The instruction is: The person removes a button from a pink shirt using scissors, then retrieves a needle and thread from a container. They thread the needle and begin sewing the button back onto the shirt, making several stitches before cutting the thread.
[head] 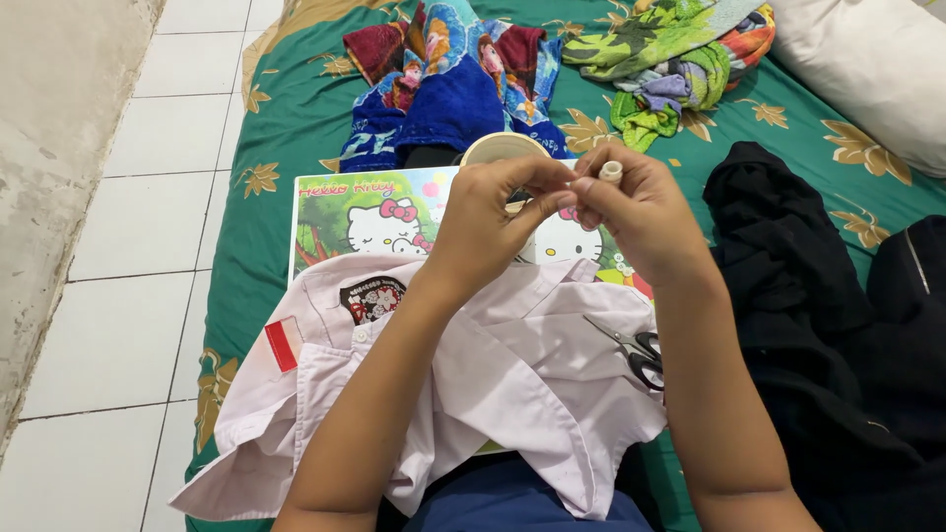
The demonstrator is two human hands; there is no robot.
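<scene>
A small white plastic thread spool [611, 170] sits pinched in the right hand [645, 212] fingers, at twelve o'clock above the pale pink school shirt [512, 384]. The left hand [488, 227] fingers close together at nine o'clock of it, touching. Black-handled scissors [636, 352] lie at five o'clock.

Home bedroom: a mattress under a green sheet with gold leaf print [296, 108] lies low beside a white tiled floor [128, 246], with a pale pillow [877, 69] at its head, crumpled towels and clothes [453, 79] strewn about, and a cartoon-print board [365, 212] lying on the bed.
</scene>
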